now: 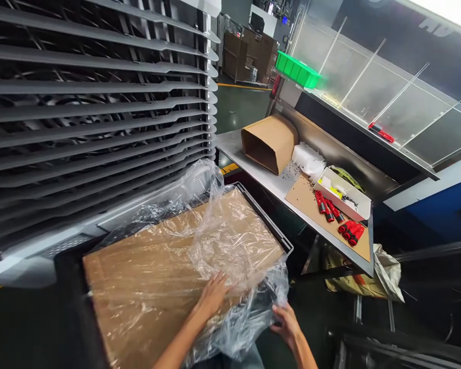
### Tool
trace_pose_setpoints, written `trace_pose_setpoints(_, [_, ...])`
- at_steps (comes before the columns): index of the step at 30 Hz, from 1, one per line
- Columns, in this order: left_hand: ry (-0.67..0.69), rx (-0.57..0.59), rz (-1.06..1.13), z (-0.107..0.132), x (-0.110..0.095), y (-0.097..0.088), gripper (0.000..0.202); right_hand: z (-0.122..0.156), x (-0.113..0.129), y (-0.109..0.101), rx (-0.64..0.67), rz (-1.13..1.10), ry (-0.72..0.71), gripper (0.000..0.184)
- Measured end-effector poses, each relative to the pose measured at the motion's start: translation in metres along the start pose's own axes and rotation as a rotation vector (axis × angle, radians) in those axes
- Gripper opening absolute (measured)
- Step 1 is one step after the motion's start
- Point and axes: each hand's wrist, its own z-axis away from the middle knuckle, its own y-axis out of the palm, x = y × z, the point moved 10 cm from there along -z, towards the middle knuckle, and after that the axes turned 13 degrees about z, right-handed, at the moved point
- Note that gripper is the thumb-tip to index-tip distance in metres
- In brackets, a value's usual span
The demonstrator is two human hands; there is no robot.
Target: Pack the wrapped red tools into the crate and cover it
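A flat brown cardboard sheet [149,277] lies on a dark tray [268,220], draped in crinkled clear plastic film [222,241]. My left hand [214,293] rests flat on the film over the cardboard's near right part, fingers spread. My right hand [286,322] pinches the film's edge at the tray's near right corner, below the cardboard.
A large grey louvred grille [92,113] rises behind the tray. To the right stands a steel bench [253,169] with a tipped cardboard box [271,141], white tray [345,192] and several red-handled tools [340,218]. A green bin [297,69] sits on the clear shelf above.
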Motion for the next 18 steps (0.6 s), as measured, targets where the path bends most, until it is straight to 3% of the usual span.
trace_pose_setpoints(2, [-0.081, 0.009, 0.009, 0.014, 0.025, 0.003, 0.052, 0.024, -0.004, -0.029, -0.095, -0.053, 0.024, 0.064])
trace_pose_setpoints(4, [-0.122, 0.016, 0.033, 0.029, 0.042, 0.004, 0.055, 0.052, 0.017, -0.065, -0.176, 0.006, -0.047, 0.054])
trace_pose_setpoints(7, [-0.177, 0.015, 0.120, 0.037, 0.048, 0.000, 0.055, 0.082, 0.105, -0.098, -0.230, 0.272, -0.293, 0.029])
trace_pose_setpoints(9, [-0.193, -0.007, 0.202, 0.034, 0.036, -0.013, 0.055, 0.088, 0.183, -0.091, -0.197, 0.423, -0.443, 0.017])
trace_pose_setpoints(11, [-0.079, -0.037, 0.403, 0.032, 0.003, -0.033, 0.065, 0.090, 0.267, -0.063, -0.154, 0.508, -0.636, 0.024])
trace_pose_setpoints(12, [0.042, -0.051, 0.564, 0.033, -0.023, -0.046, 0.081, 0.092, 0.307, -0.041, -0.105, 0.558, -0.749, 0.027])
trace_pose_setpoints(14, [0.320, -0.092, 0.936, 0.041, -0.078, -0.075, 0.126, 0.095, 0.371, 0.020, 0.104, 0.704, -0.978, 0.035])
trace_pose_setpoints(15, [0.389, -0.152, 1.066, 0.043, -0.097, -0.089, 0.140, 0.096, 0.394, 0.053, 0.250, 0.790, -1.081, 0.035])
trace_pose_setpoints(16, [0.369, -0.228, 1.140, 0.042, -0.107, -0.098, 0.130, 0.095, 0.412, 0.085, 0.404, 0.877, -1.159, 0.034])
trace_pose_setpoints(18, [0.274, -0.510, 1.355, 0.037, -0.104, -0.117, 0.074, 0.078, 0.445, 0.134, 0.601, 1.014, -1.232, 0.030])
